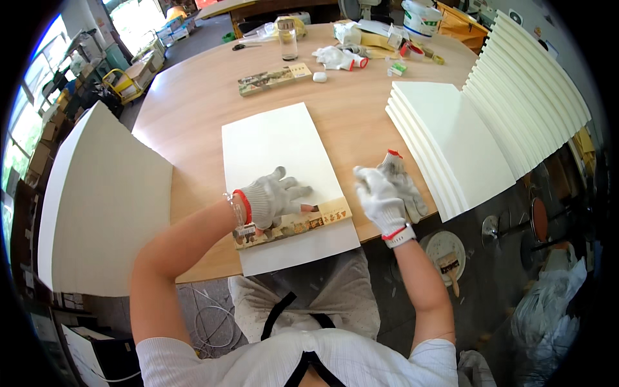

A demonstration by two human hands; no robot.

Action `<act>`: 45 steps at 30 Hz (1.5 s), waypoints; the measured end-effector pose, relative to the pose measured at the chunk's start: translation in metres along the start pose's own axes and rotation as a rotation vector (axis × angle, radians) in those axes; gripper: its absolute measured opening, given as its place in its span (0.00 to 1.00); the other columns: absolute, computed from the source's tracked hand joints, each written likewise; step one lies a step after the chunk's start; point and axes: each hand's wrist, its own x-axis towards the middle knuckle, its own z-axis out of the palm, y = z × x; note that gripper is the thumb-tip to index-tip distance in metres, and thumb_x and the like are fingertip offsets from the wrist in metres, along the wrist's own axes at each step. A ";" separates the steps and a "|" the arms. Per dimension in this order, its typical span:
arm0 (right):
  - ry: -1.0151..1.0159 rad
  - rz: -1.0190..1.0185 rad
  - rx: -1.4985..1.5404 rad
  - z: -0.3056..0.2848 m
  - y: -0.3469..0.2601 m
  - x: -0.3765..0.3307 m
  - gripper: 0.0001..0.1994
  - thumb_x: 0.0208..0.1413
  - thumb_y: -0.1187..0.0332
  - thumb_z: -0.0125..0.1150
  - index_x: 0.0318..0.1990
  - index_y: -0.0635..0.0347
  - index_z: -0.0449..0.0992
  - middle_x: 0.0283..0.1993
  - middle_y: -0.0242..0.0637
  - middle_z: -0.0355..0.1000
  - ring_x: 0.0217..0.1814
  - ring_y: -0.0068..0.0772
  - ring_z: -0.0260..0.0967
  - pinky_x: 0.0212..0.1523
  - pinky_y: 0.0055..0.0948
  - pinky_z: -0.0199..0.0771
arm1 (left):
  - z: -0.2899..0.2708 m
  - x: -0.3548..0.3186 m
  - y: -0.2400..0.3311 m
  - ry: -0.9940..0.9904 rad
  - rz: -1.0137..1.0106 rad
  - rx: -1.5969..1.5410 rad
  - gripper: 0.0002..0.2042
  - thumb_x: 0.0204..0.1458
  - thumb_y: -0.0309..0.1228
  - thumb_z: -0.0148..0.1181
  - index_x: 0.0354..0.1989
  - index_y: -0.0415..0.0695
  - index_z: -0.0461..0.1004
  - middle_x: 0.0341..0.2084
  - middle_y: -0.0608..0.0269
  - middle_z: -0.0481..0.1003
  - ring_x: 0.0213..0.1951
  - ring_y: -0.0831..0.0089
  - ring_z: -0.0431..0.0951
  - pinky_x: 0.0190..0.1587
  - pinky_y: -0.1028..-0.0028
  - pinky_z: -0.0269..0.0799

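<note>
My left hand (277, 195), in a white knit glove with a red cuff, lies with spread fingers over a long printed picture strip or flat box (329, 214). That strip rests across the near part of a white rectangular board or sheet (277, 142), whose near end reaches past the table edge. To the right of the sheet is my right hand (382, 201), gloved too, its fingers curled together; whatever may be inside them is hidden. Right beside it lies a loose greyish glove (405, 184) with a red edge, partly covered by the hand.
White boards (445, 122) are stacked and fanned at the right; another white stack (109, 200) stands at the left. Farther back are a second printed box (274, 79), white gloves (338, 58), a clear jar (287, 42) and a bucket (420, 18). A brush (449, 266) rests in a low tub (445, 242).
</note>
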 end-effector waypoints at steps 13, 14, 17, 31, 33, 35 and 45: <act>-0.561 0.707 0.786 0.048 0.035 0.053 0.27 0.59 0.44 0.55 0.47 0.63 0.75 0.32 0.31 0.74 0.30 0.22 0.68 0.34 0.23 0.72 | 0.090 -0.021 0.139 0.707 -0.053 -3.606 0.17 0.61 0.47 0.51 0.40 0.44 0.71 0.27 0.68 0.69 0.22 0.80 0.66 0.24 0.80 0.67; -0.601 0.732 0.886 0.057 0.025 0.061 0.27 0.59 0.43 0.54 0.46 0.62 0.75 0.32 0.32 0.74 0.30 0.23 0.69 0.33 0.23 0.73 | 0.099 -0.021 0.135 0.782 -0.059 -3.583 0.16 0.60 0.47 0.52 0.34 0.46 0.69 0.23 0.70 0.66 0.19 0.81 0.64 0.21 0.81 0.64; -0.584 0.822 1.158 0.066 -0.012 0.085 0.24 0.59 0.44 0.55 0.43 0.59 0.75 0.33 0.35 0.76 0.30 0.27 0.73 0.32 0.27 0.76 | 0.108 -0.016 0.115 1.077 -0.318 -3.491 0.16 0.58 0.41 0.57 0.21 0.53 0.61 0.11 0.78 0.51 0.11 0.83 0.53 0.12 0.82 0.53; -0.345 0.311 1.370 0.104 -0.041 0.065 0.20 0.64 0.60 0.50 0.56 0.65 0.63 0.46 0.38 0.70 0.44 0.27 0.72 0.42 0.29 0.77 | 0.062 -0.137 0.122 1.289 -0.734 -2.122 0.15 0.53 0.40 0.64 0.38 0.39 0.74 0.24 0.65 0.75 0.23 0.77 0.74 0.24 0.77 0.71; -0.339 0.125 1.306 0.091 -0.068 0.061 0.21 0.66 0.57 0.48 0.58 0.62 0.62 0.48 0.35 0.68 0.47 0.25 0.70 0.44 0.26 0.75 | 0.043 -0.165 0.132 1.317 -0.712 -1.938 0.20 0.53 0.41 0.65 0.43 0.36 0.72 0.27 0.62 0.77 0.26 0.76 0.77 0.28 0.76 0.74; -0.278 0.056 1.340 0.078 -0.120 0.068 0.21 0.66 0.56 0.48 0.59 0.62 0.62 0.49 0.34 0.68 0.49 0.24 0.69 0.46 0.25 0.74 | 0.028 -0.195 0.144 1.427 -0.642 -1.761 0.25 0.52 0.42 0.66 0.49 0.34 0.69 0.31 0.59 0.78 0.29 0.74 0.79 0.33 0.76 0.76; -0.573 -0.194 1.525 0.109 -0.396 0.183 0.16 0.60 0.63 0.56 0.50 0.65 0.68 0.42 0.37 0.74 0.41 0.25 0.74 0.34 0.25 0.78 | 0.013 -0.389 0.134 2.120 -1.643 -0.510 0.27 0.50 0.28 0.59 0.59 0.35 0.60 0.46 0.53 0.72 0.50 0.70 0.73 0.52 0.73 0.70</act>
